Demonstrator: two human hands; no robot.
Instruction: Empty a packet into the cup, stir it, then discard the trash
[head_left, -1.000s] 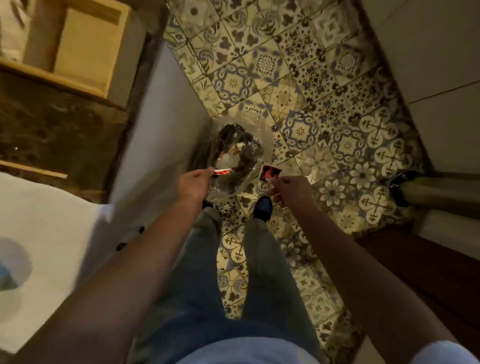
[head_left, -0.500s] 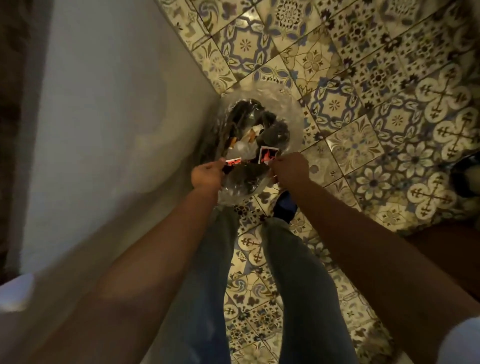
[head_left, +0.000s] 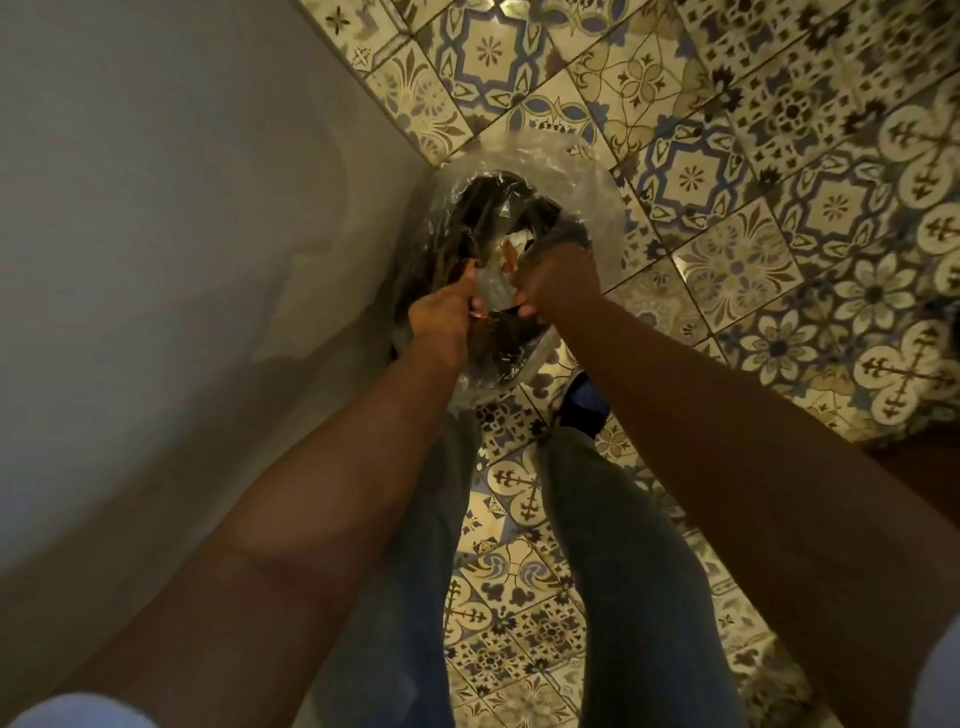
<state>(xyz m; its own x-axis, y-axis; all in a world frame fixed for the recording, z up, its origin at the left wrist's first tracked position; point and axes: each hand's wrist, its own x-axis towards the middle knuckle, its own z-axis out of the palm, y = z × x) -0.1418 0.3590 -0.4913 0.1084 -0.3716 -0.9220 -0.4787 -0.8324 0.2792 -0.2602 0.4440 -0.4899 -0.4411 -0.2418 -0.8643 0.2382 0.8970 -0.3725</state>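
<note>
step: trash drop | both hands are held low over the lined bin (head_left: 597, 171) so scraps fall inside | left hand (head_left: 441, 317) fingers pinched on red packet scrap (head_left: 479, 314) | right hand (head_left: 558, 283) curled, contents can't be told

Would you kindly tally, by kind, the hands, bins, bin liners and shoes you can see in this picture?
Hands: 2, the left hand and right hand
Bins: 1, the bin
Bin liners: 1, the clear liner
Shoes: 1, the dark shoe
Total: 5
</note>
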